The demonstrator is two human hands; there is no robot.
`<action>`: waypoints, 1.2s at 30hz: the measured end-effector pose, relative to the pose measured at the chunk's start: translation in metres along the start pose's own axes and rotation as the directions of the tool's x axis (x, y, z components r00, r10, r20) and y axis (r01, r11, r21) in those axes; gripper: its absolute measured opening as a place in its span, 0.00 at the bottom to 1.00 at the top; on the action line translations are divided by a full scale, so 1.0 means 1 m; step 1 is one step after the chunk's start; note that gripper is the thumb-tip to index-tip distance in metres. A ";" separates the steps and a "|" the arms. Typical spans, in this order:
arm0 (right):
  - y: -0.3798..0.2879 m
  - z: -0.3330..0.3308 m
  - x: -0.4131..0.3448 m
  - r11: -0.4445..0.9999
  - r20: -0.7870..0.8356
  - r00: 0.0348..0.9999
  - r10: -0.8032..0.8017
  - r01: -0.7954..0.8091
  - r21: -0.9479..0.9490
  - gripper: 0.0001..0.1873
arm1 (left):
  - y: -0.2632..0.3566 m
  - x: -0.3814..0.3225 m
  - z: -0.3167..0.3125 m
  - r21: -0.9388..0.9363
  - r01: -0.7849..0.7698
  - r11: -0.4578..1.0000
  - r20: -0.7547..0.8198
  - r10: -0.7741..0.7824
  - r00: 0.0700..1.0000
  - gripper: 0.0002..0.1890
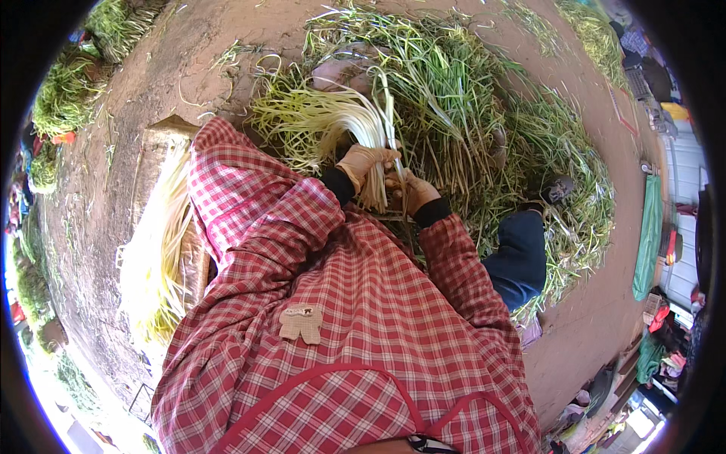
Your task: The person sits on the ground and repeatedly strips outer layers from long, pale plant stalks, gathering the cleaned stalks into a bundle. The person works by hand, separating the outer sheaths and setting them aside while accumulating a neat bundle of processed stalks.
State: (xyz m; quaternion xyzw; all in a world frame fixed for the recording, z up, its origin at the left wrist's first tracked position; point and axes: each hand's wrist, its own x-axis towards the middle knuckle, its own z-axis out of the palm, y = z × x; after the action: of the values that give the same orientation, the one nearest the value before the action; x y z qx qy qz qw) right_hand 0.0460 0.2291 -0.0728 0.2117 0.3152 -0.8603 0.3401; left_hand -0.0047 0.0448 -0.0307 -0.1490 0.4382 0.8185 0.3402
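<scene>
My left hand (363, 164) is closed around a thick bundle of pale, trimmed leafy stalks (357, 122), whose yellow-green leaf ends droop to the left. Just to its right, my right hand (417, 190) pinches the lower end of a separate white-and-green stalk (389, 113), which stands up alongside the bundle. The fingers of both hands nearly meet, partly hiding the cut ends. Beyond and to the right of the hands spreads a heap of untrimmed green stalks (454, 96) with brownish lower ends.
On the left, pale stalks (156, 244) lie on a brown board or box (195, 261). My dark-trousered leg (516, 255) and shoe (558, 188) rest among the greens. More green heaps (68, 102) line the far left. A green cloth-like item (648, 238) lies at the right.
</scene>
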 end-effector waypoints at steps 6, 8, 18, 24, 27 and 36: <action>0.000 0.005 0.025 0.977 -0.029 0.978 -0.207 0.205 -0.065 0.11 | 0.003 0.001 0.002 0.222 -0.127 0.967 0.055 0.117 0.992 0.09; 0.001 0.006 0.020 0.964 -0.210 0.947 -0.243 0.260 0.057 0.09 | 0.014 -0.001 0.000 0.130 -0.310 0.942 0.078 0.302 0.950 0.08; -0.026 -0.057 -0.059 -0.573 -0.391 0.881 -0.266 -0.471 -0.671 0.14 | 0.111 -0.034 -0.020 -0.111 -0.534 0.838 -0.154 0.516 0.843 0.15; -0.026 -0.045 -0.074 -0.697 -0.686 0.727 -0.010 -0.497 -0.517 0.20 | 0.103 -0.030 -0.025 -0.215 -0.541 0.813 -0.142 0.522 0.841 0.12; -0.037 -0.005 -0.078 -0.348 -0.112 0.911 -0.397 -0.262 -0.900 0.27 | 0.086 -0.025 -0.020 -0.187 -0.404 0.895 -0.115 0.389 0.914 0.17; 0.031 0.008 -0.041 0.702 -0.259 0.883 -0.391 0.103 -0.705 0.09 | 0.099 -0.024 -0.020 -0.394 -0.397 0.829 -0.192 0.348 0.918 0.13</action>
State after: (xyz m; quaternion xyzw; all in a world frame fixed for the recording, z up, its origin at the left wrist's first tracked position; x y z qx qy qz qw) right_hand 0.0947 0.2247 -0.0558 0.1957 0.6913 -0.6656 0.2022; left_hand -0.0558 -0.0196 0.0320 -0.1769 0.2880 0.9349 0.1082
